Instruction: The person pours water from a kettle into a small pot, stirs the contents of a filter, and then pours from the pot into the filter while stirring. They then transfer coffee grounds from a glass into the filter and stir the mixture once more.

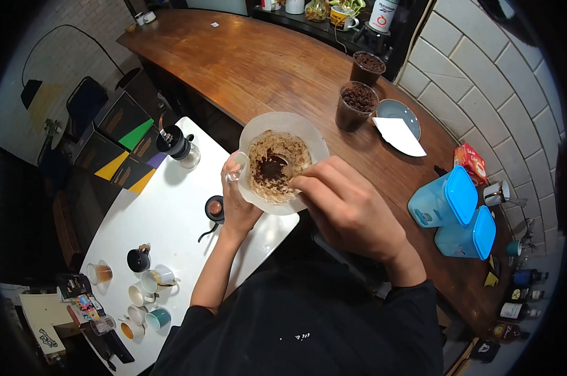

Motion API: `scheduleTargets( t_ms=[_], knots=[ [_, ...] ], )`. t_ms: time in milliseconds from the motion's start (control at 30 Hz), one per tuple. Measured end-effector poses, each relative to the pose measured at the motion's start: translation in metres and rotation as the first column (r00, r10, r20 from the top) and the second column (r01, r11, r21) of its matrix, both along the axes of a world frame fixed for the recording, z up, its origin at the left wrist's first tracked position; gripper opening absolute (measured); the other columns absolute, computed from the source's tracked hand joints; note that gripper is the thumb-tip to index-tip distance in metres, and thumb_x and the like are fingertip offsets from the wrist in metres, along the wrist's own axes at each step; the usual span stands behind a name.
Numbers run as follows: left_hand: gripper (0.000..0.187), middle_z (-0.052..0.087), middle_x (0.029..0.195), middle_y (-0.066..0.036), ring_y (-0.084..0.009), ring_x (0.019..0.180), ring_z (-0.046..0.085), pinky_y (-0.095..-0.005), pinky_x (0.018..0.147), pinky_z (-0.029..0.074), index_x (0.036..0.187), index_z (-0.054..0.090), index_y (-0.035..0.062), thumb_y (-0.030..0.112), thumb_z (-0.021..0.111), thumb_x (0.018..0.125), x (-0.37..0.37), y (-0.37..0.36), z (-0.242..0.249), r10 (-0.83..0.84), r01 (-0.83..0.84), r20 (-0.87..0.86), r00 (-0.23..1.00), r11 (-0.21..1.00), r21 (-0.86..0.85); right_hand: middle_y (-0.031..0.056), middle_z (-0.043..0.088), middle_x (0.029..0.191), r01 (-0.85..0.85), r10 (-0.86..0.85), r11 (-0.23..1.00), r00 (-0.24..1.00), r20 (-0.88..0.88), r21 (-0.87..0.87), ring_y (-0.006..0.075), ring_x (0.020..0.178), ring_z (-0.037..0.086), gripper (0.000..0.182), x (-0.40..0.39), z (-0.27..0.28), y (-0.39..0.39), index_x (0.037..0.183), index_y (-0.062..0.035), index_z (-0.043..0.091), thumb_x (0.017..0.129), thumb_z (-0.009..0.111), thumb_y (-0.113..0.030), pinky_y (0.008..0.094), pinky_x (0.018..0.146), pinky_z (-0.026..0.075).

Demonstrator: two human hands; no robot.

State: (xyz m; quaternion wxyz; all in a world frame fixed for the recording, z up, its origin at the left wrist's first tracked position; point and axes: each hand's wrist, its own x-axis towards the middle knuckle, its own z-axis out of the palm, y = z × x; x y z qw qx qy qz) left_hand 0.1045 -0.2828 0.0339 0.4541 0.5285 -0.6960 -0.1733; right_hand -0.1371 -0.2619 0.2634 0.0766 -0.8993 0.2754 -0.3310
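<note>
My left hand is closed round the clear handle of a coffee dripper, holding it up over the gap between the two tables. A round white paper filter lines the dripper. Its inside is coated with pale brown wet grounds, and darker coffee grounds lie in the middle. My right hand is over the filter's right edge, its fingers pinched. They seem to hold a small spoon, whose curved edge shows in the grounds; its handle is hidden by my fingers.
On the wooden counter stand two cups of dark grounds, a plate with folded white paper, and blue-lidded containers. The white table bears a hand grinder, a small black lidded piece and several cups.
</note>
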Motion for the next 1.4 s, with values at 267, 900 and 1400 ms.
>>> scheduleTargets(
  t_ms=[267,900,1400],
  knots=[
    [0.087,0.050,0.142,-0.024,-0.0433,0.133,0.049,-0.0541,0.111,0.038,0.131,0.041,0.0085,0.028,0.095,0.065,-0.023,0.012,0.066,0.187,-0.109,0.173,0.967,0.918,-0.382,0.0160,0.056,0.090,-0.012,0.007,0.996,0.998,0.062,0.084,0.0321,0.087,0.059,0.010,0.029,-0.016,0.000,0.088,0.0026,0.057,0.083,0.066,-0.001,0.0410,0.080,0.051],
    [0.069,0.051,0.142,-0.021,-0.0423,0.134,0.049,-0.0541,0.113,0.037,0.130,0.042,0.0105,0.012,0.086,0.077,-0.022,0.020,0.057,0.191,-0.134,0.134,0.973,0.928,-0.348,0.0123,0.063,0.062,0.075,-0.163,0.932,0.961,0.225,0.355,0.0143,0.047,0.053,0.019,0.015,0.024,-0.023,0.092,0.0028,0.070,0.099,0.068,-0.014,0.0284,0.047,0.039],
    [0.072,0.052,0.139,-0.015,-0.0310,0.130,0.051,-0.0446,0.110,0.043,0.141,0.051,0.0059,0.034,0.085,0.084,-0.012,0.018,0.042,0.099,-0.093,-0.007,0.995,0.912,-0.399,0.0101,0.065,0.092,-0.298,0.264,0.929,0.950,0.168,0.221,0.0304,0.083,0.065,0.017,-0.001,0.021,-0.023,0.094,-0.0013,0.070,0.082,0.080,-0.006,0.0394,0.069,0.053]
  ],
)
